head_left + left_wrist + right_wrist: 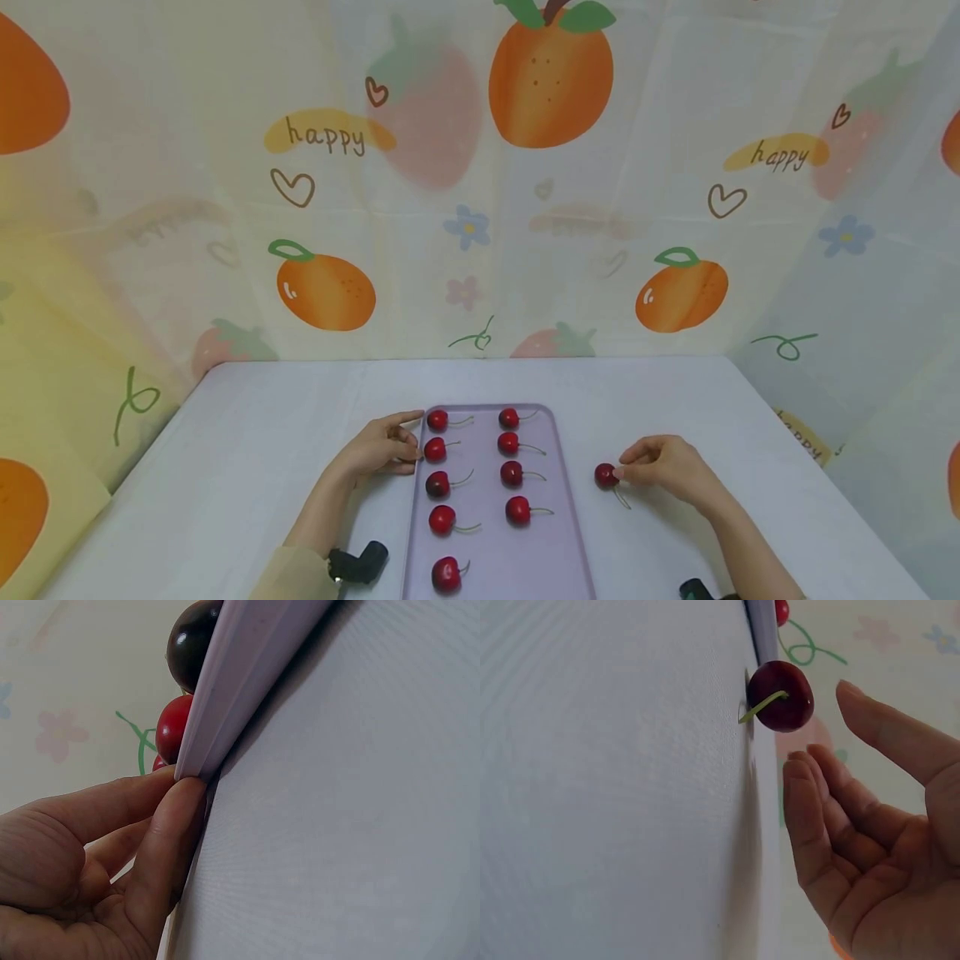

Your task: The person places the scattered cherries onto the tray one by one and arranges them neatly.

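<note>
On the white table right of the tray lies a dark red cherry point(605, 476) with a green stem. My right hand point(667, 471) is close beside it; in the right wrist view the thumb and fingers stand apart, with a gap between them and the cherry point(781, 697). The lilac tray point(510, 558) bears two columns of stemmed cherries, several on the left and several on the right. Against the tray's far left edge rests my left hand point(378, 446), index finger stretched to the corner. Its thumb and index fingertips touch the rim point(217, 697) in the left wrist view.
A fruit-print cloth point(510, 250) hangs behind and beside the table point(300, 400). Each wrist carries a black camera mount; the left one point(360, 562) is near the tray's left side.
</note>
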`<state>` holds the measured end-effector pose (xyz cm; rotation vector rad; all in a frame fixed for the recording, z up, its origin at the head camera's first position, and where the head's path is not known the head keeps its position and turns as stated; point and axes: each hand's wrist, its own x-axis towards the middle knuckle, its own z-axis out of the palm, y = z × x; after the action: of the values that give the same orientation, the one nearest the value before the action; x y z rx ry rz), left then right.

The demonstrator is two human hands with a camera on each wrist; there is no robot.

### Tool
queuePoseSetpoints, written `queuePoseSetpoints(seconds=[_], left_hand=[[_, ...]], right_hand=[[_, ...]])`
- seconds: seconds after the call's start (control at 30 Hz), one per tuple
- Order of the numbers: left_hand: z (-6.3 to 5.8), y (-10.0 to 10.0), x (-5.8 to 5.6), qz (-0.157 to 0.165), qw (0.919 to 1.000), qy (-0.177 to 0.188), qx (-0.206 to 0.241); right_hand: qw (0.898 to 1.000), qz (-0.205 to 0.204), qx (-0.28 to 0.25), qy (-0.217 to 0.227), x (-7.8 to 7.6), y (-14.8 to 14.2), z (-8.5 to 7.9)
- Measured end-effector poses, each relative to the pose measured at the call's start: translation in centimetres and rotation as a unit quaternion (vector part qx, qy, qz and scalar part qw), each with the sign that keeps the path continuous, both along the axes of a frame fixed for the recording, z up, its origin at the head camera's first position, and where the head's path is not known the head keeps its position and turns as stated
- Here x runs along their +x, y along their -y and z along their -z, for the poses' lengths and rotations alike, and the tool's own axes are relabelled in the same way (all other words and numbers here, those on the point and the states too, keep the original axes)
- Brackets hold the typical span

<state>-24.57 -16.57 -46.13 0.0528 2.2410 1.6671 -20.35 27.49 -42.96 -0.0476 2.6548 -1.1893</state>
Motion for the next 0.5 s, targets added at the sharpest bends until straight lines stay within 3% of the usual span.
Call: queuePoseSetpoints(seconds=[0.17,0.33,0.5], left_hand=[[-0.1,0.0,0.0,-0.001,1.0000,0.000,0.002],[-0.1,-0.1,0.0,-0.004,1.0000,0.000,-0.004],[0.0,-0.1,0.1,-0.006,1.0000,0.002,-0.005]], right_hand=[[0.999,-0.046,0.020,0.010,0.2,-0.7,0.3],[0.996,-0.092,0.001,0.012,0.2,-1.1,1.0],[0.994,-0.111,-0.009,0.002,0.2,-1.1,1.2]])
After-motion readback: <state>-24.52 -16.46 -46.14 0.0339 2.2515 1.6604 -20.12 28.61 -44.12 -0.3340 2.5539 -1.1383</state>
